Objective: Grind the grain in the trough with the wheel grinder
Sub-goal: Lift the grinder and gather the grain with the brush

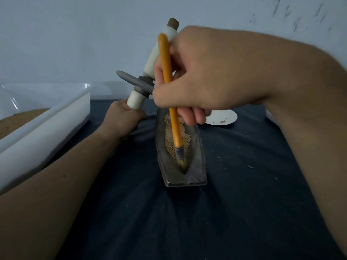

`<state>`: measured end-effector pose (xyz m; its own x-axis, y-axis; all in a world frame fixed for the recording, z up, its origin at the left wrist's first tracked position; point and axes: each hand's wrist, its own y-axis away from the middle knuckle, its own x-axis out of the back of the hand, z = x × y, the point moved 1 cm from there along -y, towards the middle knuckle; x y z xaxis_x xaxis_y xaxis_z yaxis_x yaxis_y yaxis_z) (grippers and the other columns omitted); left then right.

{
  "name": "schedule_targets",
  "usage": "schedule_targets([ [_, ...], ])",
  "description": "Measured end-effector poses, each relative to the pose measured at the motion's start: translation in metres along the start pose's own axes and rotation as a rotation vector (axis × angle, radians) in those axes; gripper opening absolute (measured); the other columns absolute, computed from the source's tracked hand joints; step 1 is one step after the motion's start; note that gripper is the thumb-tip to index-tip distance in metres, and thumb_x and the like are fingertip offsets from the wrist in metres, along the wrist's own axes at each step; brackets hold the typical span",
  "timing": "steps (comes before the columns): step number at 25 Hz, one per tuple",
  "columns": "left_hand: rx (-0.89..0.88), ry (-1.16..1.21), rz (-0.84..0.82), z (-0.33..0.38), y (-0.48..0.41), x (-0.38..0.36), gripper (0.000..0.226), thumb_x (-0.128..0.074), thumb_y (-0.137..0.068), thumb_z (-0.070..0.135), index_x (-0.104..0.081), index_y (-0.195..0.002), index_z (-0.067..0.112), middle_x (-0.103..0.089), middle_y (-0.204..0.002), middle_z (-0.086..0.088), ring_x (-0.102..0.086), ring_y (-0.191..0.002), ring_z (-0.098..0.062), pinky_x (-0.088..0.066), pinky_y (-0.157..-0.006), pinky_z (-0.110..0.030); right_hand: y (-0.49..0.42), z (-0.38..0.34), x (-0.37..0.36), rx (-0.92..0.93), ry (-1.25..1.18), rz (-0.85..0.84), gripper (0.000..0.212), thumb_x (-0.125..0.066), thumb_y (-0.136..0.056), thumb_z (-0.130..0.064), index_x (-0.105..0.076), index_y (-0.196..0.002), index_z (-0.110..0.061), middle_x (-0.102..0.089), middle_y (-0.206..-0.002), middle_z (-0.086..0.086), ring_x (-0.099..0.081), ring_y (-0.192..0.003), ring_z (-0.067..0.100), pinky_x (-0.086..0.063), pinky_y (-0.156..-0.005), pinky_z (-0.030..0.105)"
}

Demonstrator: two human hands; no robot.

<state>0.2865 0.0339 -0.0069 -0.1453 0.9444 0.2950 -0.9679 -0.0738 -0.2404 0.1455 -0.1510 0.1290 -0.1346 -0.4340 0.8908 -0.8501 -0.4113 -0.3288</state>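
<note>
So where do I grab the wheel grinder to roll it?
By its two white handles, one hand on each, coming from either side of the wheel. The wheel's edge is thin and must stay bare to roll in the trough. The left hand grips the lower handle.

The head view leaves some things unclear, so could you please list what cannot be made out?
Trough: far end hidden behind the right hand.
Wheel grinder: lower handle end buried in the left hand grip.
Brush: bristles dark and blurred in the trough's near tip.
White tray: cut off by the left edge.
White plate: mostly behind the right hand.
</note>
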Motion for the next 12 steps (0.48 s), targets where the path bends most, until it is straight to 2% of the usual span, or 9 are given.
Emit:
schedule_targets([
  [3,0.000,-0.003,0.005,0.002,0.002,0.000,0.019,-0.071,-0.076,0.011,-0.062,-0.088,-0.001,-0.051,-0.067,-0.014,-0.046,-0.049,-0.018,-0.036,-0.045,-0.030,-0.002,0.003,-0.008,-0.021,-0.008,-0.081,0.022,-0.063,-0.090,-0.035,-0.069,-0.086,-0.013,-0.071,-0.058,-0.003,-0.069,-0.049,0.011,-0.055,-0.048,0.024],
  [6,0.000,-0.030,0.016,0.003,0.003,0.000,0.015,-0.071,-0.076,0.009,-0.060,-0.086,0.003,-0.053,-0.068,-0.014,-0.049,-0.053,-0.020,-0.039,-0.050,-0.033,-0.007,0.015,-0.007,-0.058,-0.004,-0.023,0.020,-0.061,-0.091,-0.030,-0.067,-0.091,-0.011,-0.072,-0.061,-0.001,-0.071,-0.054,0.010,-0.062,-0.063,0.032],
  [12,0.004,-0.021,0.033,0.001,0.001,0.000,0.016,-0.071,-0.074,0.010,-0.055,-0.075,0.011,-0.050,-0.059,-0.010,-0.045,-0.044,-0.015,-0.034,-0.038,-0.025,-0.005,0.023,0.012,-0.025,-0.079,0.079,0.016,-0.059,-0.091,-0.026,-0.065,-0.085,-0.013,-0.072,-0.061,-0.001,-0.071,-0.054,0.015,-0.059,-0.058,0.031],
])
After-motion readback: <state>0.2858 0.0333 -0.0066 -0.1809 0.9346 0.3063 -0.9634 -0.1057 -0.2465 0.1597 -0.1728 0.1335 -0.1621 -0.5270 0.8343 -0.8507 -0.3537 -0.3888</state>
